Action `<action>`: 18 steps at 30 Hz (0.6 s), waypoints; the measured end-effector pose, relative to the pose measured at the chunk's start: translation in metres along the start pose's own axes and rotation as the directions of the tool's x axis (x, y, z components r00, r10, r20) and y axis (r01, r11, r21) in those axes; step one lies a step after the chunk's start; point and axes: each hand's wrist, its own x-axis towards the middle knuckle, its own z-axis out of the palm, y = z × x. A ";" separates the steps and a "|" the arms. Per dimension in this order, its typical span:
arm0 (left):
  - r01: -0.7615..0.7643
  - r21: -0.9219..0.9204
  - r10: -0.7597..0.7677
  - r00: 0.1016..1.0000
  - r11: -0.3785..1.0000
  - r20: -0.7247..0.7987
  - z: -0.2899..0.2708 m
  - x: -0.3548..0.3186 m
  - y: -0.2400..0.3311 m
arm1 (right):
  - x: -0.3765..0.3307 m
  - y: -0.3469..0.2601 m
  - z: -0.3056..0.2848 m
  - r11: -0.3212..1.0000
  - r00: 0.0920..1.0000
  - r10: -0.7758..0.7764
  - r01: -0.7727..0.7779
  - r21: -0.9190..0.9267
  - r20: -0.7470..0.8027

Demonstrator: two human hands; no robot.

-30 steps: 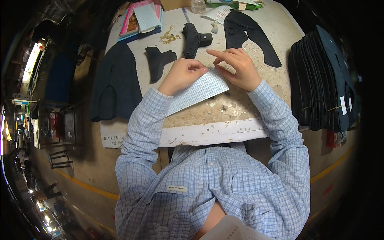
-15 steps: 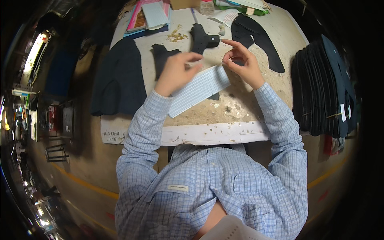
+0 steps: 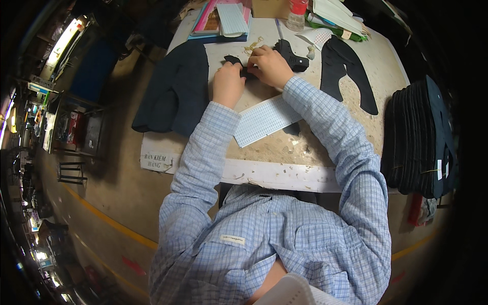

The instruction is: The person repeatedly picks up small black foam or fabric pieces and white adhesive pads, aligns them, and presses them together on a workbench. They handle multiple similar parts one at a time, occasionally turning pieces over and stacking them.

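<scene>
Black cutout (image 3: pixel 235 62) at far middle of table (image 3: pixel 356 61), both hands on it: left hand (image 3: pixel 227 84) pressing, right hand (image 3: pixel 269 65) pinching edge. Looks mid-handling; next probably wants steady grip, careful lift. Grid sheet (image 3: pixel 264 121) nearer.

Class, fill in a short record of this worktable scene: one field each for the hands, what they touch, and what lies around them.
Left hand: on a small black fabric piece
Right hand: on the same piece
Under the forearms: white gridded sheet
Left of hands: dark garment
Right of hands: long black cut piece
Right table edge: stack of dark pieces
Surface: table
</scene>
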 end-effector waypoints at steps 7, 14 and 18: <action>-0.006 0.013 0.006 0.999 1.000 -0.049 -0.002 -0.001 0.003 | 0.004 -0.001 0.006 0.960 0.997 -0.059 0.041 -0.277 -0.057; 0.032 0.058 -0.031 0.999 0.998 -0.017 -0.005 0.002 0.010 | 0.004 0.003 0.006 0.995 0.998 0.049 -0.044 0.091 -0.044; 0.038 0.022 -0.037 0.998 0.999 -0.047 -0.005 0.000 0.010 | 0.002 -0.004 0.011 0.991 0.992 -0.095 0.086 -0.106 -0.088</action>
